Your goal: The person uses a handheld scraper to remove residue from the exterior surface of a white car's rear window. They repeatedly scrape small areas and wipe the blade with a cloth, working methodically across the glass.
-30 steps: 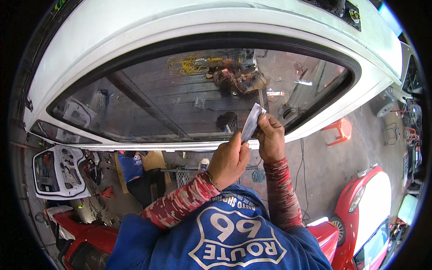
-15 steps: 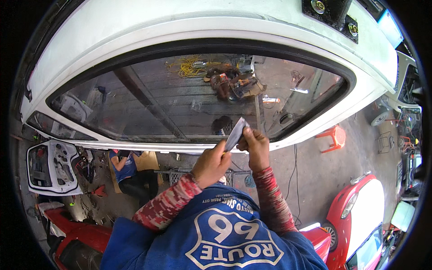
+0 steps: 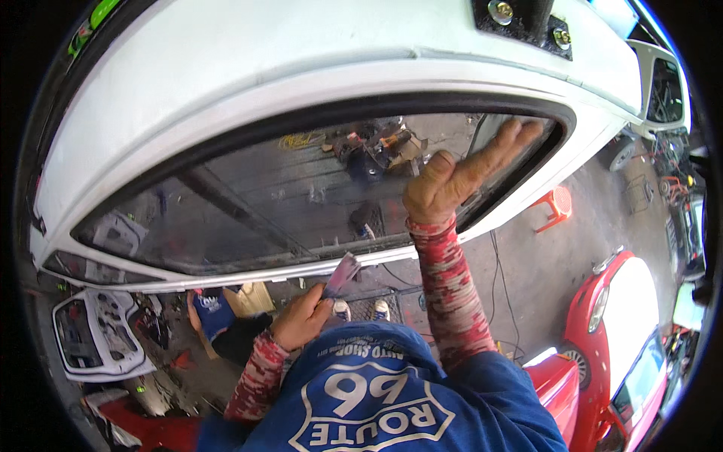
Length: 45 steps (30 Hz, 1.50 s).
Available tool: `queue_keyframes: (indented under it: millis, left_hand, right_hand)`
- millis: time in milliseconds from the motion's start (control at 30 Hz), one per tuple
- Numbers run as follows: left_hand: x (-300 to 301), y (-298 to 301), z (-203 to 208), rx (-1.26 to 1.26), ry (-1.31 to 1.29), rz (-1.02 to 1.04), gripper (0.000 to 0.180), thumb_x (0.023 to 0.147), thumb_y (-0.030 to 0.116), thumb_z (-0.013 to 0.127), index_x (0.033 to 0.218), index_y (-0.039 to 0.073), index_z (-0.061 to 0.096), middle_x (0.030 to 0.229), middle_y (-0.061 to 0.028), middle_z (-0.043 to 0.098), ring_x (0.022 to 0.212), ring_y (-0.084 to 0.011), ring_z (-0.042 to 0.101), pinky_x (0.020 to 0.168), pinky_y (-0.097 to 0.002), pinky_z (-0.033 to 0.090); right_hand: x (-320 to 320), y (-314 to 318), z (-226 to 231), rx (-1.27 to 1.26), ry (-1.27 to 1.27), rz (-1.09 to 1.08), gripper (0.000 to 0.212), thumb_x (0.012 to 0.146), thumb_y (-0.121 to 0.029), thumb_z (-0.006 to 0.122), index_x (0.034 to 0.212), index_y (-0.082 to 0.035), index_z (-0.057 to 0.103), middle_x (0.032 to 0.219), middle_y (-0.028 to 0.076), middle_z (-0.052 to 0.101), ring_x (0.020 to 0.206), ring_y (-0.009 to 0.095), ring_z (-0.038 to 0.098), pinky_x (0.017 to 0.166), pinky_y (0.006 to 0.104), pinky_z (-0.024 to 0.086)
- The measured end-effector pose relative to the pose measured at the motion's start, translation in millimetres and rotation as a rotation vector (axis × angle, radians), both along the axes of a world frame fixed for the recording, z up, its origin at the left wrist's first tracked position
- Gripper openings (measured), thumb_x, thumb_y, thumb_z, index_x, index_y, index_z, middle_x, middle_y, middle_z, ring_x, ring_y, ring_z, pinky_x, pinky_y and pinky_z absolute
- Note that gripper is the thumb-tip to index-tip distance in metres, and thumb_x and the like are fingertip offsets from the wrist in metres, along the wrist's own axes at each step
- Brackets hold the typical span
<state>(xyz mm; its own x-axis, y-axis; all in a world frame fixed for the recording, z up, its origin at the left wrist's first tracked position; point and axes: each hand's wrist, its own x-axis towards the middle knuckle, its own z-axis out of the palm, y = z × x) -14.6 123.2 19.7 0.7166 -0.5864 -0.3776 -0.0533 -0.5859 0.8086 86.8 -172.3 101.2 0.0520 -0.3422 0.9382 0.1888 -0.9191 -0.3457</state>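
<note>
My right hand (image 3: 467, 172) is raised in front of the right part of a dark vehicle window (image 3: 248, 200), its fingers stretched out toward the black rubber seal (image 3: 566, 135). Nothing shows in it. Whether the fingertips touch the glass or the seal I cannot tell. Lower and to the left, my left hand (image 3: 303, 316) is closed around one end of a flat, shiny greyish strip (image 3: 343, 275). The strip sticks up from the fingers, just below the window's lower edge; its exact kind is not clear. White bodywork (image 3: 263, 56) surrounds the window.
A black bracket (image 3: 523, 26) with bolts sits on the white body. An orange stool (image 3: 556, 207), cables (image 3: 493, 279) and a red and white car (image 3: 614, 339) are at the right. At the left are a detached white door (image 3: 102, 335) and a person (image 3: 215, 313) low down.
My hands, together at the strip before, have moved apart. The right hand let go and went up and right to the window; the left lowered leftward, keeping the strip.
</note>
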Motion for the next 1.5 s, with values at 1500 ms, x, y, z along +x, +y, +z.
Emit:
queue_keyframes:
  millis: [1500]
  left_hand:
    - [0,39,80,-0.6,0.186,0.139,0.05,0.109,0.024,0.047,0.152,0.006,0.032,0.092,-0.0076,0.061,0.066,-0.0116,0.061,0.059,-0.0253,0.053]
  right_hand:
    - [-89,127,-106,0.171,0.573,0.289,0.067,0.086,-0.008,0.065,0.15,-0.002,0.047,0.162,0.023,0.034,0.152,0.04,0.031,0.121,0.0536,0.028]
